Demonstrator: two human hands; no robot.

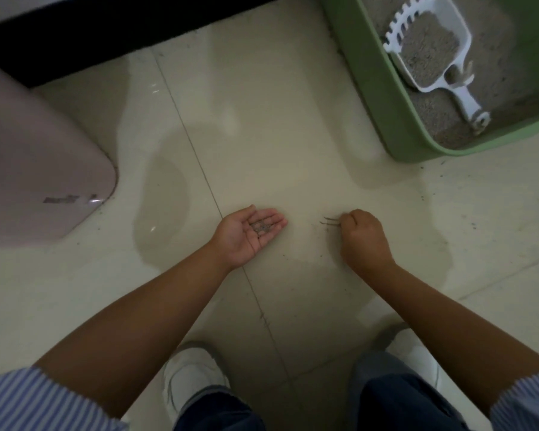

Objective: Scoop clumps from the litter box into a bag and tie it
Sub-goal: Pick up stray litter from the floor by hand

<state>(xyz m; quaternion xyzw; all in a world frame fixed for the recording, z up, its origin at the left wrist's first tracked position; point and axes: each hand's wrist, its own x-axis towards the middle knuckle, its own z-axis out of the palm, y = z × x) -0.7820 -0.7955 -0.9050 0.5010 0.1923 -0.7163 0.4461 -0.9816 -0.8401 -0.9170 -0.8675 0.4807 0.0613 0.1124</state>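
A green litter box (pixel 374 88) stands on the floor at the upper right, filled with grey litter (pixel 507 73). A white slotted scoop (pixel 430 48) lies in it, loaded with litter. My left hand (pixel 249 233) rests palm up on the tile floor with a small heap of spilled litter grains (pixel 262 227) cupped in it. My right hand (pixel 363 237), about a hand's width to the right, is closed with fingertips pinched at thin litter pieces (pixel 330 221) on the floor. No bag is in view.
A pink rounded bin or lid (pixel 41 169) lies at the left. A dark wall base (pixel 122 29) runs along the top. Scattered grains (pixel 473 225) dot the tiles right of my hand. My white shoes (pixel 193 377) are at the bottom.
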